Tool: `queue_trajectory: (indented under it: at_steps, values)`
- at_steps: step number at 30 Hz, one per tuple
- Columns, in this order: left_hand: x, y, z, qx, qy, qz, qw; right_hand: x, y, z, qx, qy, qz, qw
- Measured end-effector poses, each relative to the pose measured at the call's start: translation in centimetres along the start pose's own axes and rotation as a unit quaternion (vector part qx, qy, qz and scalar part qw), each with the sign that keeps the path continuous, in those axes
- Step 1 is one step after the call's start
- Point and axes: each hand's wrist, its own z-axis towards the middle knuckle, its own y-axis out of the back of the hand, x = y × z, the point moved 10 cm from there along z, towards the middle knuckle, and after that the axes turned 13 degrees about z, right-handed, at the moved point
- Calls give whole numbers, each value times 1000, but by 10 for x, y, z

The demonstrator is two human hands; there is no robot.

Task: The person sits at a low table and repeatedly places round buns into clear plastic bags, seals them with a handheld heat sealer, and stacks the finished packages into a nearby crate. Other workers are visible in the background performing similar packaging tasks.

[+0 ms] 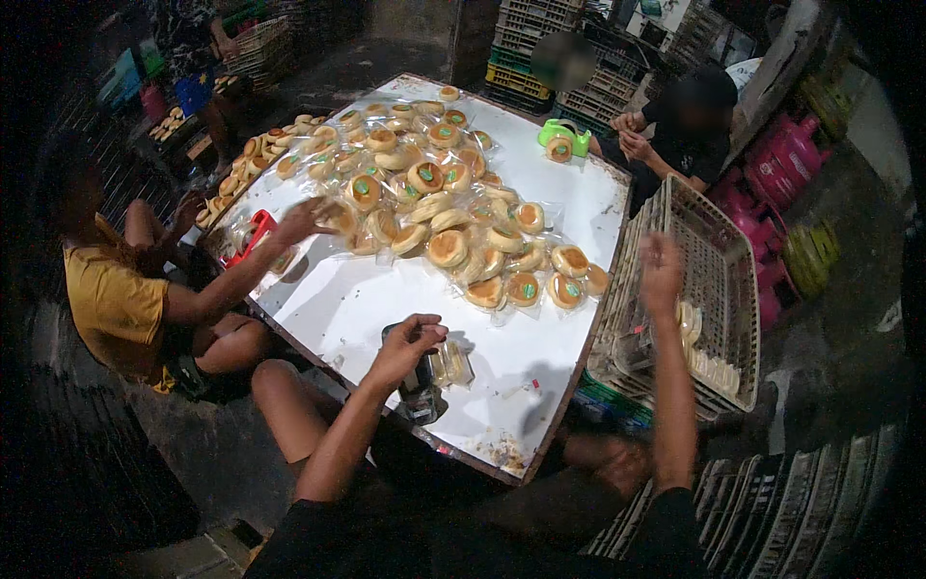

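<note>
My left hand [406, 347] is above the near part of the white table [325, 318], with fingers loosely bent and nothing visible in them. Below it is a dark tape dispenser [418, 402], partly covered by the hand. Beside the dispenser lie pale breads in clear wrap [452, 364]. My right hand [660, 275] is raised over a plastic crate [712, 253] to the right of the table; it is blurred, so I cannot tell whether it holds anything. Several wrapped pale pieces [712, 365] lie inside that crate. Round browned breads in clear bags [447, 248], some with green labels, are heaped mid-table.
A person in a yellow shirt [116, 289] reaches toward the heap from the left, near a red tape dispenser [253, 235]. Another person in black [687, 137] sits beyond a green tape dispenser [564, 137]. Pink gas cylinders [785, 159] and stacked crates [535, 43] stand around.
</note>
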Motion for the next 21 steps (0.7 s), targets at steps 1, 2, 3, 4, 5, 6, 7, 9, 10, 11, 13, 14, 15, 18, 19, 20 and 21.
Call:
queue_trajectory:
  at_steps: [1, 2, 3, 4, 5, 6, 7, 9, 10, 11, 13, 14, 15, 18, 19, 20, 21]
  values:
    - [4, -1, 1, 10, 0, 9, 1000, 11, -44, -24, 55, 26, 54, 997]
    - [6, -2, 0, 23, 11, -11, 1000, 17, -112, -50, 183, 20, -7, 983]
    - [21, 3, 0, 17, 31, -18, 999, 25, -166, -76, 227, -9, -35, 973]
    - [20, 2, 3, 13, 10, 17, 1000, 7, -211, -100, 292, -48, -101, 950]
    - [19, 5, 5, 6, -10, 52, 999, 6, -253, -119, 369, 7, -236, 899]
    - [21, 8, 9, -5, -37, 79, 996, -19, -276, -138, 363, 39, -210, 907]
    - [17, 18, 5, -23, -52, 93, 994, -32, -292, -154, 328, 38, -228, 916]
    - [3, 22, 2, -57, -71, 124, 988, -63, -289, -167, 197, 103, -267, 937]
    - [2, 22, 2, -64, -75, 111, 989, -62, -290, -171, 193, 82, -278, 937]
    - [2, 27, 3, -64, -74, 104, 990, -61, -290, -174, 188, 61, -289, 937]
    - [2, 30, -1, -66, -64, 78, 993, -61, -278, -183, 193, -28, -211, 958]
    - [8, 33, 1, -69, -64, 78, 992, -63, -269, -187, 195, -96, -116, 969]
    - [12, 29, 5, -79, -71, 97, 990, -68, -255, -191, 190, -163, -25, 968]
    - [19, 24, 8, -127, -76, 157, 976, -84, -220, -229, 70, -382, 304, 870]
    - [17, 22, 2, -148, -67, 172, 972, -53, -216, -239, 47, -413, 387, 823]
    - [16, 16, -4, -161, -59, 187, 967, -23, -213, -246, 71, -400, 473, 782]
    - [20, -2, -2, -78, -50, 92, 991, 13, -210, -251, 96, -382, 556, 732]
